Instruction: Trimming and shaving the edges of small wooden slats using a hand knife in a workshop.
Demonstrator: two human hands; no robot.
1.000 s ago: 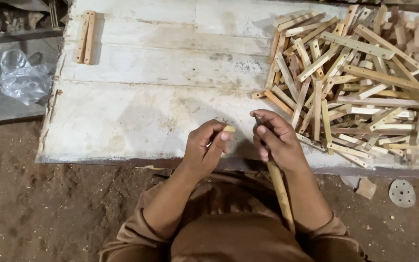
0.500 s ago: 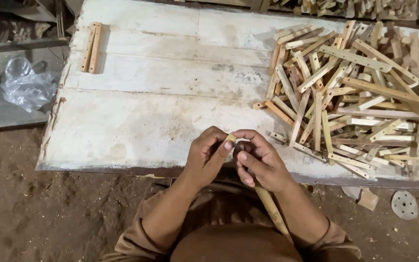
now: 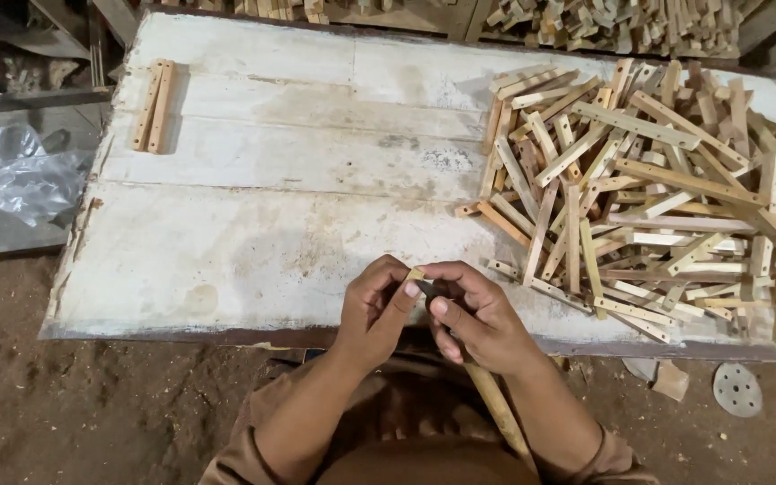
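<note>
Over the near edge of a worn white wooden table [image 3: 253, 233], my two hands meet. My left hand [image 3: 372, 308] pinches a small pale wooden piece [image 3: 415, 274] between thumb and fingers. My right hand [image 3: 478, 316] is closed around a long wooden stick [image 3: 496, 404] that runs down toward my lap; its upper end is hidden in my fingers, right at the small piece. A big heap of drilled wooden slats [image 3: 639, 189] lies on the table's right half, just beyond my right hand.
Two slats laid side by side [image 3: 154, 105] rest at the table's far left. A crumpled clear plastic bag [image 3: 24, 175] sits on a low shelf to the left. More wood pieces [image 3: 586, 22] pile up behind the table. A round disc [image 3: 736, 389] lies on the dirt floor.
My hands, apart a second ago, have come together at the table's edge. The right hand brought the stick's top end to the small piece in my left.
</note>
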